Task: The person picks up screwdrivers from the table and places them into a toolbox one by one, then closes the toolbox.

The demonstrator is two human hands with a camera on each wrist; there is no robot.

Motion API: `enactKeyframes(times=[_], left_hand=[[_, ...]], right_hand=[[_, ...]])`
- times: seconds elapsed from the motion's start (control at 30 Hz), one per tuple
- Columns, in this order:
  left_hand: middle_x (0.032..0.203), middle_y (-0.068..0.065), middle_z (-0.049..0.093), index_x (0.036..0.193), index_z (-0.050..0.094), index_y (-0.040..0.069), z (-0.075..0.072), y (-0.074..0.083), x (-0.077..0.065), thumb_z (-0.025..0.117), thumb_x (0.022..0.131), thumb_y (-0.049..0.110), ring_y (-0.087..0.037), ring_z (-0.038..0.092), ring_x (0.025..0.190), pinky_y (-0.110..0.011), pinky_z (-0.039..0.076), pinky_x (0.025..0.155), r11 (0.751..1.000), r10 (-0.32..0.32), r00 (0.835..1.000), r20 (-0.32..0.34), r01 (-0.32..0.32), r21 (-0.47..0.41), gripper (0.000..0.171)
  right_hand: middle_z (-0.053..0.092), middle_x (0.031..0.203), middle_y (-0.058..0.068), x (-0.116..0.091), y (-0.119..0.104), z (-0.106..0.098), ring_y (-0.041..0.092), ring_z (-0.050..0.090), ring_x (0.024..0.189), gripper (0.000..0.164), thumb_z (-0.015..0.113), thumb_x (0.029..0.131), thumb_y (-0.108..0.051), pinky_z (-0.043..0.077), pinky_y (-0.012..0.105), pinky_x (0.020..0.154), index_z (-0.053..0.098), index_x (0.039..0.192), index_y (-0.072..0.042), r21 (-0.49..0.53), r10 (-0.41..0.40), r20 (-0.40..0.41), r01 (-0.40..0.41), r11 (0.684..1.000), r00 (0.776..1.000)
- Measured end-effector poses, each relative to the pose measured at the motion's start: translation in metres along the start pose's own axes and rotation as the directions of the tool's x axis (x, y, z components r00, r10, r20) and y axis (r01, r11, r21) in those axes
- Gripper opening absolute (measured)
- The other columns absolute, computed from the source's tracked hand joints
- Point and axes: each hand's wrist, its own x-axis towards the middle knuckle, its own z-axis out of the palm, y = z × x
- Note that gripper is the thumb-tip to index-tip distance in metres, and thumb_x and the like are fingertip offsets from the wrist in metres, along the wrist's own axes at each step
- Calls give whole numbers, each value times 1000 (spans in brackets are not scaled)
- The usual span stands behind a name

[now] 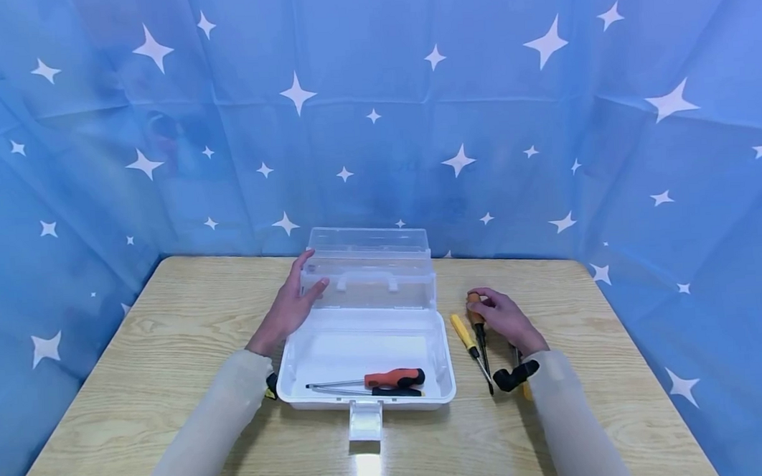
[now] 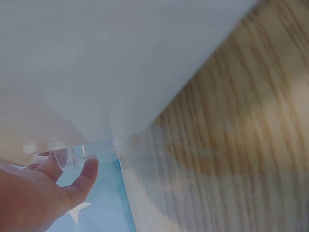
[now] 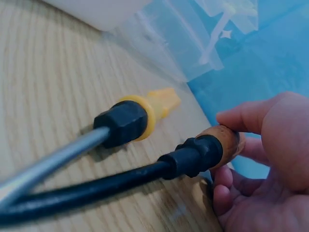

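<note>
At the left side of an opened white toolbox, my left hand touches the edge of the raised clear lid, thumb and fingers spread. My right hand grips the brown handle of a screwdriver with a black shaft, to the right of the box. Beside it lies a screwdriver with a yellow handle and a silver shaft. Inside the box, along its front wall, lie a screwdriver with a red and black handle and one with a black handle.
Under my right wrist, another tool with a yellow part is mostly hidden. A small black and yellow object shows left of the box. The box's latch hangs at the front. A blue star-patterned curtain stands behind the wooden table.
</note>
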Motion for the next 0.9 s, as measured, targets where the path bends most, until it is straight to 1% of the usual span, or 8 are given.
enactKeyframes(times=[0.13, 0.23, 0.37, 0.6, 0.73, 0.8, 0.9], left_hand=[[166, -5, 13, 157, 12, 39, 0, 0, 0, 50, 99, 56, -39, 28, 147, -65, 29, 112, 1000, -5, 1000, -2, 5, -3, 72], [167, -4, 10, 157, 11, 39, 0, 1, -1, 49, 99, 56, -38, 22, 149, -66, 25, 113, 1000, -2, 1000, -3, 2, -1, 71], [167, -3, 8, 158, 11, 39, 0, 3, -1, 49, 100, 55, -38, 19, 150, -66, 23, 114, 1000, -2, 1000, -1, 2, -1, 71], [167, -3, 8, 157, 11, 39, -1, 3, -2, 49, 100, 55, -39, 23, 148, -67, 23, 113, 1000, -7, 1000, 2, 7, -3, 71], [167, -3, 9, 157, 11, 39, 0, 3, -2, 49, 100, 55, -40, 30, 145, -66, 24, 113, 1000, -7, 1000, 2, 7, -4, 70], [167, -3, 9, 157, 12, 40, 0, 3, -2, 49, 99, 55, -40, 31, 145, -65, 25, 114, 1000, -7, 1000, 2, 7, -4, 70], [167, -3, 9, 157, 11, 39, 0, 2, -2, 49, 99, 56, -40, 30, 145, -65, 25, 113, 1000, -6, 1000, 3, 6, -1, 71]], right_hand=[[57, 123, 19, 1, 0, -2, 29, 55, 105, 45, 54, 102, -33, 44, 32, 81, 51, 140, -9, -3, 7, 10, -7, 1000, 1000], [56, 127, 19, 1, -1, -4, 29, 55, 106, 46, 54, 102, -35, 45, 32, 80, 51, 141, -11, -10, 15, 17, -15, 1000, 1000], [55, 128, 18, 1, -2, -8, 28, 54, 104, 49, 54, 102, -39, 45, 33, 79, 49, 143, -12, -5, 18, 27, -17, 1000, 999], [57, 113, 14, 0, -3, -10, 24, 52, 90, 49, 53, 103, -36, 48, 34, 75, 48, 143, -9, 54, 10, 40, -12, 998, 999], [55, 109, 12, -1, -4, -13, 23, 53, 85, 49, 54, 103, -36, 49, 33, 72, 48, 143, -9, 79, 35, 25, -37, 996, 999], [54, 108, 11, -1, -4, -14, 23, 54, 84, 48, 53, 102, -36, 49, 33, 71, 49, 143, -11, 95, 51, 14, -52, 994, 999], [53, 108, 11, -3, -4, -17, 23, 55, 84, 47, 51, 103, -35, 49, 33, 70, 48, 144, -12, 123, 53, 9, -54, 991, 999]])
